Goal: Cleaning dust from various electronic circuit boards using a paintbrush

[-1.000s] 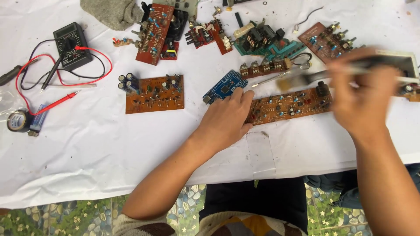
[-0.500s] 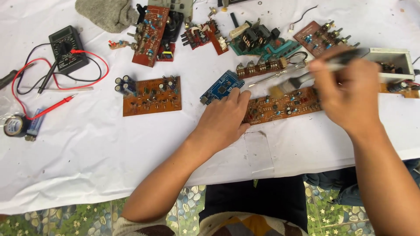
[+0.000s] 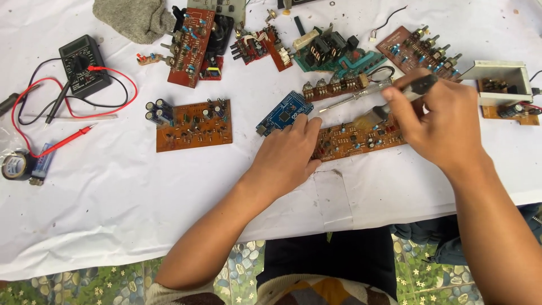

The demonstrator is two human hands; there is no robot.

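The long brown circuit board [image 3: 361, 137] lies mid-tabletop [image 3: 113, 226], pinned flat by the left hand [image 3: 288, 155], fingers spread; right hand [image 3: 437, 121] fingers grip a brush [image 3: 395, 101]. Light, stiff, fragile (likely best held by edges).

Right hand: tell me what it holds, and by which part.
The right hand grips a small brush by its dark handle, bristles down on the long brown circuit board. The left hand presses that board's left end.

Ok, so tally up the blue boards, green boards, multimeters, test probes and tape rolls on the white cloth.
Blue circuit boards: 1
Green circuit boards: 1
Multimeters: 1
Test probes: 2, one red, one black
Tape rolls: 1
Total: 6
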